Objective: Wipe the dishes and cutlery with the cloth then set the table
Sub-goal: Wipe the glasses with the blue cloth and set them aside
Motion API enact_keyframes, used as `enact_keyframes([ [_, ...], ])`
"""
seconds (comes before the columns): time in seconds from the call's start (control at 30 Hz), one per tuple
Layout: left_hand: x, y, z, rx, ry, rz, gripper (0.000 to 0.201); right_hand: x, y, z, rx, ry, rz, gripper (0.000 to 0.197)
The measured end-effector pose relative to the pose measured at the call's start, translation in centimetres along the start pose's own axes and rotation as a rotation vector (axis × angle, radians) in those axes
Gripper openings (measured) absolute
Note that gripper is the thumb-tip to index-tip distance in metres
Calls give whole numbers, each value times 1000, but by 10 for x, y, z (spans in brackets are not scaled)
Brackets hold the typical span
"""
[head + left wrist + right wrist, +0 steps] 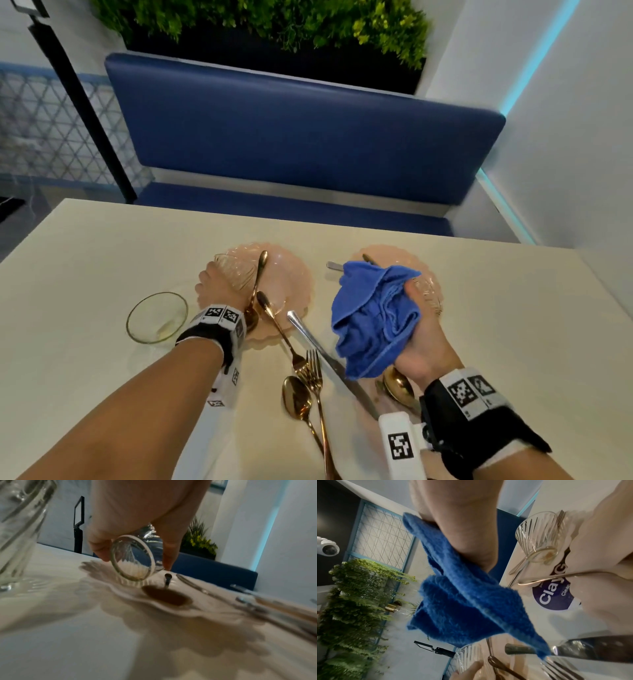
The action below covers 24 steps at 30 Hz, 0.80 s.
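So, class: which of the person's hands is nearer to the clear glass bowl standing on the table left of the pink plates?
Left. The left hand grips a ribbed glass just right of the bowl; the right hand, holding the blue cloth, is beyond the cutlery.

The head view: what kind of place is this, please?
Probably a restaurant or café booth: a padded blue bench seat behind a cream table, and a green plant wall above.
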State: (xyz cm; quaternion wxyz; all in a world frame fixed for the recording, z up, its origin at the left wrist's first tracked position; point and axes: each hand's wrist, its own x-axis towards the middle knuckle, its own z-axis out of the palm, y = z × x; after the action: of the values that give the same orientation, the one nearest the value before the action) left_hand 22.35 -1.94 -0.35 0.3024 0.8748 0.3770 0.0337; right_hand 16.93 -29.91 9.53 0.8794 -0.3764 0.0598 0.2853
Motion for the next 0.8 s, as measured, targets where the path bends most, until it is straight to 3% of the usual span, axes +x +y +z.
enact_keyframes([
  [0.03, -3, 0, -2, -74, 10, 32, 85, 2, -1, -2, -11, 12, -1, 58],
  [0.1, -15, 1, -9, -306, -15, 159, 83, 6, -4, -2, -22, 7, -6, 72],
  [0.17, -40, 5, -22, -566, -193, 272, 81, 9, -8, 4, -45, 21, -27, 86],
  [0.27, -77, 15, -46, -755, -564, 331, 91, 16, -16, 20, -182, 71, -150, 59],
  [0.37, -100, 26, -63, -925, -791, 353, 80, 21, -16, 42, -735, 173, -303, 36],
  [0.4, -104, 28, -65, -988, -819, 337, 65, 20, -14, 50, -935, 171, -365, 29],
  [0.47, -116, 37, -69, -1092, -829, 314, 37, 14, -6, 66, -1216, 10, -470, 24],
  [0.6, -120, 40, -68, -1094, -885, 145, 63, 8, 10, 69, -1707, -346, -510, 71],
  [0.7, -125, 47, -75, -1005, -907, 129, 67, -2, 12, 71, -1542, -405, -408, 62],
  [0.77, -127, 51, -77, -1031, -793, 273, 55, -13, 15, 78, -1360, -372, -358, 41],
  [0.8, -127, 53, -79, -1029, -683, 423, 43, -14, 17, 77, -1272, -325, -333, 39],
])
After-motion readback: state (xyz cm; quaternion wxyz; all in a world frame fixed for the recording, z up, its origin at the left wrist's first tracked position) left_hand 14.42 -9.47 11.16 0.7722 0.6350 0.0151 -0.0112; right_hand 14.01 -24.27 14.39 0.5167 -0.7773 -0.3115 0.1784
